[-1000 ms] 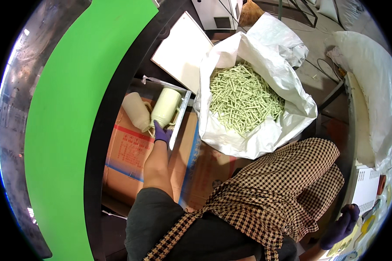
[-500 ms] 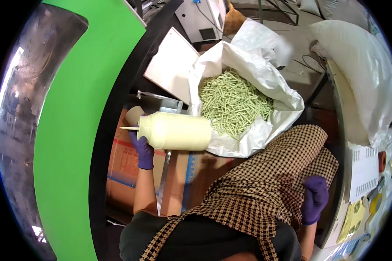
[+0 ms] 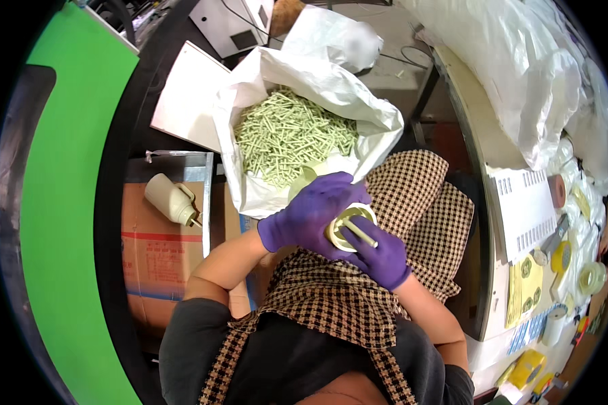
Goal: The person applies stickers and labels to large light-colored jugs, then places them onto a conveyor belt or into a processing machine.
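Both hands wear purple gloves and meet above my lap. My left hand (image 3: 317,209) is wrapped round a pale yellow cylindrical bottle (image 3: 302,181), whose round end faces up toward me. A thin pale stick (image 3: 360,231) stands out of that end. My right hand (image 3: 380,255) has its fingers closed on the stick at the rim; its exact grip is partly hidden. Just beyond, a white sack (image 3: 378,138) gapes with many short pale green sticks (image 3: 290,131) inside. At the left, a similar cream plastic piece (image 3: 167,197) with a thin stem lies on a cardboard box (image 3: 155,263).
A green-topped surface (image 3: 67,202) curves along the left. On the right stands a worktable (image 3: 479,128) with plastic bags, printed sheets (image 3: 525,209), yellow labels (image 3: 522,290) and tape rolls (image 3: 561,256). A white panel (image 3: 188,94) leans behind the sack.
The bottle has moved from over the box to my lap and turned end-up. My right hand has come from the right to its end. The view has shifted right.
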Demonstrator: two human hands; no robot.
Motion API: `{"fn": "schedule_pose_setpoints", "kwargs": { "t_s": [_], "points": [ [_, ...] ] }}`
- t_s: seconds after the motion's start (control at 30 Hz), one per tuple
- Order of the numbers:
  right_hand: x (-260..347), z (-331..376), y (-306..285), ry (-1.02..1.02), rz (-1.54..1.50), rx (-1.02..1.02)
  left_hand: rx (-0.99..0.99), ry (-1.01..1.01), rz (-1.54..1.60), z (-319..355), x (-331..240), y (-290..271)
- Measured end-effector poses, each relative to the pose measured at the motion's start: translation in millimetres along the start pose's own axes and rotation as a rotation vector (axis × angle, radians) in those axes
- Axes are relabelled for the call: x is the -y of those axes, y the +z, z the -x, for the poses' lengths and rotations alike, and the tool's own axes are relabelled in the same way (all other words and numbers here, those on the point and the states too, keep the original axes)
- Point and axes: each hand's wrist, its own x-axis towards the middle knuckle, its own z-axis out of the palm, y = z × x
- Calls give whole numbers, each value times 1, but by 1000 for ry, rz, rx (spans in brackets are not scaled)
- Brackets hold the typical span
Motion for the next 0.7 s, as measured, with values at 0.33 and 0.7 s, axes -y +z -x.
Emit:
{"fn": "schedule_pose_setpoints", "kwargs": {
  "t_s": [0.33, 0.7],
  "points": [
    [3, 1, 7, 55, -32, 27, -199, 36, -64, 4, -8, 13],
    [-33, -52, -15, 6, -119, 336, -142, 82, -264, -4, 45, 9]
  ]
}}
